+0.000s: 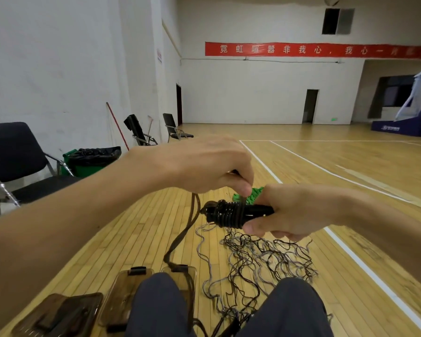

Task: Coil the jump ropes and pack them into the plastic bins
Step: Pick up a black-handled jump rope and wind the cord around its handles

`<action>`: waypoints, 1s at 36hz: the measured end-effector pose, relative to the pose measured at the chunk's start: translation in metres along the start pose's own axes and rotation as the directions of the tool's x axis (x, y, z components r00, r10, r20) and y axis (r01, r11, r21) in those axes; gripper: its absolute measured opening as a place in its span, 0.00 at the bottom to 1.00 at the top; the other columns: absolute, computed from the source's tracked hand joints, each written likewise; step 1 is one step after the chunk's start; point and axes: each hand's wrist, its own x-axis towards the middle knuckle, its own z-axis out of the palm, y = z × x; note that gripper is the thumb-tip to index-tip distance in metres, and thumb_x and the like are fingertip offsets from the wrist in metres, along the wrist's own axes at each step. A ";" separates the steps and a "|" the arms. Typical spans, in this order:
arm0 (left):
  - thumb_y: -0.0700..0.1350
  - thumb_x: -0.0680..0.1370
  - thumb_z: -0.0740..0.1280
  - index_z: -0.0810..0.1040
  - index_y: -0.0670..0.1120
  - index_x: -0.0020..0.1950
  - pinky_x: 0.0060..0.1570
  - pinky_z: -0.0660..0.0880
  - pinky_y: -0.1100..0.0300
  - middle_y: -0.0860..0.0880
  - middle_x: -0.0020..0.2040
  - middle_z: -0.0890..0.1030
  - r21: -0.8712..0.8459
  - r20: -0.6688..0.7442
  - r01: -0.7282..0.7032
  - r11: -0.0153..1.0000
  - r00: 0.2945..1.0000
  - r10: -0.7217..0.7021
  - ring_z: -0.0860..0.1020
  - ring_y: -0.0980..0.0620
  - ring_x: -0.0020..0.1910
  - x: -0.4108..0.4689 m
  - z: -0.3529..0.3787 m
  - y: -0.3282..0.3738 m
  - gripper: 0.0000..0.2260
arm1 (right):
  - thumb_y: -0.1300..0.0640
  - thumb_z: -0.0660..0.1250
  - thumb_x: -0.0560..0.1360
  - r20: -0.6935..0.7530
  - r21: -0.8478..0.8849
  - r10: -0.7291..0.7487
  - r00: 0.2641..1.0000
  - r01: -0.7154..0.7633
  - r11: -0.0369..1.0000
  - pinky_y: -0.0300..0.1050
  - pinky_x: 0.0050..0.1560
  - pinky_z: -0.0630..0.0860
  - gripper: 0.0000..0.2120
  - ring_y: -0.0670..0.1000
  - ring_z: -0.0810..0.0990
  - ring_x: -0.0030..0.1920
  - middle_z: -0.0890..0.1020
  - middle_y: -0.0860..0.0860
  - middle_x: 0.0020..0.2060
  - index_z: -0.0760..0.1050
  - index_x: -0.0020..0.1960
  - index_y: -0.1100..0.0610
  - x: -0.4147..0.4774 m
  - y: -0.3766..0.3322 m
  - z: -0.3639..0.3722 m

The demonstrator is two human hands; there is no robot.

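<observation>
My right hand [284, 212] grips the black handles of a jump rope [231, 213], with several turns of dark cord wound around them. My left hand [204, 164] is above the bundle and pinches the cord, whose loose length [182, 237] hangs down to the floor between my knees. A tangle of thin jump ropes [258, 261] lies on the wood floor below my hands. A green rope bundle [250, 195] shows behind my hands. Brown translucent plastic bins [122, 295] sit at the lower left by my left knee, one with its lid [58, 314] lying on it.
Black chairs [15, 161] and a green trash bin [90, 159] with a black liner stand along the left wall. A blue basketball stand base [399, 127] is far right. White court lines [350, 249] cross the wood floor.
</observation>
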 end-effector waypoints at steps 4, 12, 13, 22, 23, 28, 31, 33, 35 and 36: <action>0.54 0.79 0.66 0.86 0.49 0.51 0.38 0.66 0.66 0.57 0.36 0.76 -0.169 0.029 0.031 0.985 0.999 -0.027 0.73 0.59 0.39 0.004 0.003 -0.003 0.12 | 0.48 0.66 0.81 0.028 -0.087 -0.064 0.998 0.067 0.994 0.36 0.28 0.71 0.12 0.43 0.72 0.25 0.73 0.43 0.23 0.76 0.44 0.55 -0.008 -0.008 0.000; 0.56 0.79 0.67 0.85 0.46 0.50 0.42 0.72 0.34 0.36 0.40 0.78 -0.560 0.052 0.014 0.828 0.998 0.019 0.74 0.33 0.40 -0.002 0.021 -0.011 0.15 | 0.46 0.66 0.80 0.085 -0.079 -0.165 0.983 0.172 0.982 0.32 0.27 0.68 0.15 0.42 0.71 0.24 0.73 0.43 0.23 0.74 0.38 0.52 -0.021 -0.014 0.000; 0.57 0.79 0.67 0.85 0.45 0.50 0.40 0.71 0.35 0.35 0.40 0.78 -0.597 0.047 0.010 0.802 0.999 0.022 0.73 0.33 0.39 -0.004 0.024 -0.013 0.16 | 0.46 0.66 0.80 0.081 -0.076 -0.182 0.980 0.188 0.979 0.32 0.27 0.68 0.15 0.42 0.71 0.24 0.73 0.43 0.24 0.74 0.38 0.52 -0.022 -0.013 0.001; 0.50 0.78 0.65 0.80 0.44 0.50 0.35 0.74 0.65 0.53 0.36 0.81 -0.911 0.011 0.037 0.412 0.998 -0.064 0.78 0.56 0.33 -0.019 0.048 -0.022 0.11 | 0.44 0.69 0.77 -0.027 0.080 -0.332 0.943 0.333 0.940 0.37 0.27 0.69 0.17 0.49 0.72 0.26 0.76 0.52 0.28 0.78 0.43 0.59 -0.023 -0.012 0.002; 0.51 0.77 0.65 0.79 0.45 0.49 0.35 0.75 0.66 0.53 0.37 0.81 -0.935 0.014 0.040 0.353 0.997 -0.074 0.79 0.56 0.33 -0.019 0.051 -0.021 0.10 | 0.46 0.70 0.78 -0.033 0.089 -0.340 0.940 0.342 0.936 0.38 0.28 0.69 0.17 0.50 0.73 0.27 0.77 0.52 0.29 0.78 0.44 0.60 -0.023 -0.011 0.002; 0.55 0.75 0.70 0.82 0.52 0.45 0.34 0.76 0.68 0.56 0.38 0.82 -0.994 -0.033 -0.024 0.103 0.996 -0.081 0.80 0.60 0.34 -0.016 0.065 -0.023 0.07 | 0.45 0.67 0.76 -0.082 0.081 -0.336 0.938 0.342 0.936 0.37 0.32 0.70 0.16 0.48 0.74 0.29 0.78 0.50 0.30 0.78 0.47 0.59 -0.024 -0.009 -0.001; 0.54 0.75 0.69 0.84 0.53 0.43 0.34 0.77 0.68 0.55 0.37 0.83 -0.998 -0.057 -0.060 -0.031 0.994 -0.096 0.81 0.60 0.33 -0.015 0.069 -0.020 0.07 | 0.43 0.68 0.72 -0.164 0.073 -0.318 0.934 0.333 0.940 0.37 0.31 0.69 0.12 0.45 0.73 0.29 0.78 0.47 0.29 0.79 0.45 0.51 -0.024 -0.008 -0.002; 0.52 0.75 0.67 0.84 0.53 0.41 0.33 0.77 0.68 0.55 0.36 0.82 -0.993 -0.065 -0.074 -0.086 0.992 -0.104 0.81 0.60 0.32 -0.015 0.070 -0.017 0.07 | 0.42 0.68 0.72 -0.191 0.044 -0.312 0.931 0.326 0.944 0.38 0.31 0.69 0.12 0.45 0.73 0.30 0.78 0.46 0.30 0.79 0.44 0.50 -0.023 -0.007 -0.002; 0.51 0.75 0.67 0.84 0.51 0.41 0.32 0.77 0.67 0.54 0.35 0.82 -0.986 -0.065 -0.079 -0.145 0.993 -0.094 0.81 0.59 0.32 -0.015 0.070 -0.016 0.08 | 0.43 0.68 0.74 -0.200 0.022 -0.320 0.926 0.331 0.943 0.36 0.31 0.68 0.11 0.44 0.72 0.29 0.77 0.45 0.29 0.79 0.44 0.51 -0.023 -0.007 -0.002; 0.52 0.75 0.69 0.83 0.49 0.43 0.31 0.77 0.67 0.53 0.35 0.82 -0.980 -0.065 -0.079 -0.182 0.995 -0.079 0.81 0.58 0.31 -0.014 0.071 -0.017 0.08 | 0.44 0.67 0.75 -0.200 0.021 -0.328 0.923 0.339 0.941 0.35 0.30 0.67 0.11 0.43 0.72 0.28 0.77 0.44 0.28 0.78 0.43 0.52 -0.023 -0.008 -0.002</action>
